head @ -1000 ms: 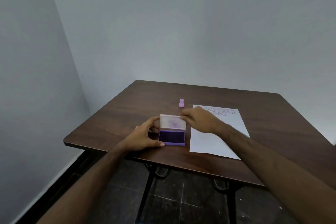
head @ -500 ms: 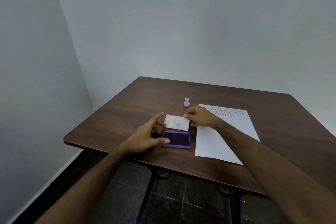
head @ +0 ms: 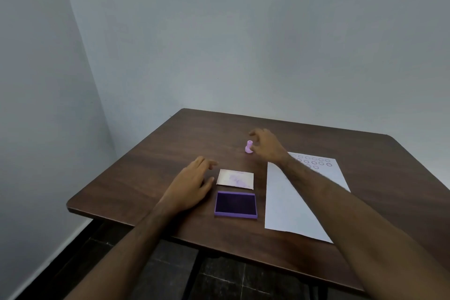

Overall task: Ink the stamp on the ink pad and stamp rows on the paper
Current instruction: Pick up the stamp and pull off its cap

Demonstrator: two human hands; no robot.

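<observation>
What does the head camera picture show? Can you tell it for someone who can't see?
A person's right hand reaches, fingers open, for a small pink stamp standing on a dark wooden table. The left hand rests flat beside an open purple ink pad, its lid lying behind. A white paper on the right has rows of round stamp marks.

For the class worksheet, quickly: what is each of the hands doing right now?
Left hand: open, flat on the table, holding nothing.
Right hand: open, fingers curled beside the stamp, not gripping it yet.
</observation>
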